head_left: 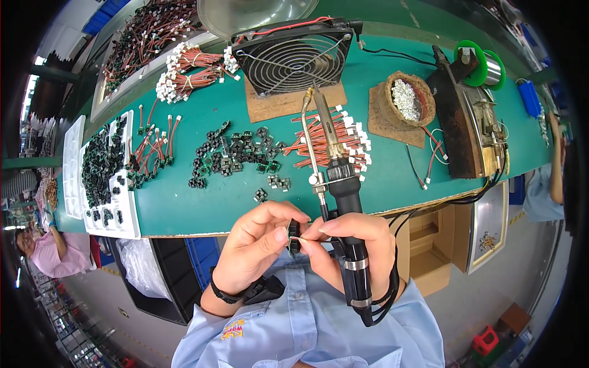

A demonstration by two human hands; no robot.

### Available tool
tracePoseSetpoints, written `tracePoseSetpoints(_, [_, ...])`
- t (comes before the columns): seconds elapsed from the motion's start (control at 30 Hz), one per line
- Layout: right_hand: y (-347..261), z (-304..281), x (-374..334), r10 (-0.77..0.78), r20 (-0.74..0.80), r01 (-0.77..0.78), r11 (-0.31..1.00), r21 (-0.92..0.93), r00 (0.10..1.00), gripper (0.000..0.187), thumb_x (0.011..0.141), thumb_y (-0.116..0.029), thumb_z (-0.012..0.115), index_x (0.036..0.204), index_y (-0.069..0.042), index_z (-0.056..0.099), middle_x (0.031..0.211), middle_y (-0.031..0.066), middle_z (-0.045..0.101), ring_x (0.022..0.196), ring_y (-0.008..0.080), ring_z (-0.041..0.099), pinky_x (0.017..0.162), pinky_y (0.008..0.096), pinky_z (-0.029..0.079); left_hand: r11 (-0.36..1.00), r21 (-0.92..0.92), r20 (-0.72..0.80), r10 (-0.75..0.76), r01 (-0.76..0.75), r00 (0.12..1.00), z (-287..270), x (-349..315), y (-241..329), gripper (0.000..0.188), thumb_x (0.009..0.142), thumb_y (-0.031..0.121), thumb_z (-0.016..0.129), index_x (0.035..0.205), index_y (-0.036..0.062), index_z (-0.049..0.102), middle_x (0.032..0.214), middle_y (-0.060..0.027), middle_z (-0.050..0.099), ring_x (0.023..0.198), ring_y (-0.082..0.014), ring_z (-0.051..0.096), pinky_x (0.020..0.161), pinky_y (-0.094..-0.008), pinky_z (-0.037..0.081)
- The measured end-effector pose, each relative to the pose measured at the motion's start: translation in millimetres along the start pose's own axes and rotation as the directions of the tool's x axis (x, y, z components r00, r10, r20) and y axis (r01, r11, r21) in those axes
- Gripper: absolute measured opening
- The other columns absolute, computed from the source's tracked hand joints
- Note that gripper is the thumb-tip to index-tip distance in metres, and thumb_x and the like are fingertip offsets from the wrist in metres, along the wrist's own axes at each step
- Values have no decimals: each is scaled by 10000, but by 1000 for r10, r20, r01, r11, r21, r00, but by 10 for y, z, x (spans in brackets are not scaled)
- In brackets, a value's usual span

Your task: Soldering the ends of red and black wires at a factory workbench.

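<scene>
Near the table's front edge, my left hand (pixel 251 248) pinches a small black electronic part (pixel 294 228) between thumb and fingers. My right hand (pixel 379 245) is wrapped round a black soldering iron (pixel 345 190). Its metal tip points away from me, and a thin solder feed tube (pixel 308 141) runs alongside the barrel. The right thumb and forefinger come together beside the black part, with what looks like a thin wire between them. Just beyond my hands lie several loose black parts (pixel 227 150). Under and behind the iron is a pile of red wire leads with white connectors (pixel 353 138).
A fan (pixel 294 58) stands at the back on a wooden board. White trays (pixel 126 214) with black parts are at left, bundled leads (pixel 190 67) behind. At right are a round pot of white pieces (pixel 408 101), an iron stand (pixel 469 132) and a solder reel (pixel 491 69).
</scene>
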State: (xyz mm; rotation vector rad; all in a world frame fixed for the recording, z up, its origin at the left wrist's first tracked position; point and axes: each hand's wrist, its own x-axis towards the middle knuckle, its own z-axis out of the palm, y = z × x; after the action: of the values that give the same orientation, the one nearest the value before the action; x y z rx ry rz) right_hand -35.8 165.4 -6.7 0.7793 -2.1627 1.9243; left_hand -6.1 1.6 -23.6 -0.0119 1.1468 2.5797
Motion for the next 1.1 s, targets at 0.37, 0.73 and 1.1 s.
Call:
tracePoseSetpoints(0.37, [13,-1,-3,56,14,-57,996,61,998,406,705,97,675,1026,4,444,811,135,615,743,191,645,665,292,525,1000,1,-7,11,-11,1000,-2,33,-9,250,914,148,506,1093,-26,500,1079,-88,533,994,-149,502,841,-280,401])
tracePoseSetpoints(0.73, [31,-2,-1,70,12,-71,996,63,997,406,713,92,674,1029,-2,437,826,125,612,739,180,639,677,284,521,999,37,-18,16,-15,1000,-21,52,-32,250,908,158,518,1081,-22,509,1066,-88,532,991,-150,493,840,-281,389])
tracePoseSetpoints(1.1, [52,-25,-27,66,9,-66,996,60,998,409,714,83,677,1037,-1,440,826,129,611,744,188,641,681,292,522,999,39,-23,2,-1,1000,7,56,-37,250,907,160,519,1082,-19,512,1060,-82,532,966,-144,501,808,-270,397])
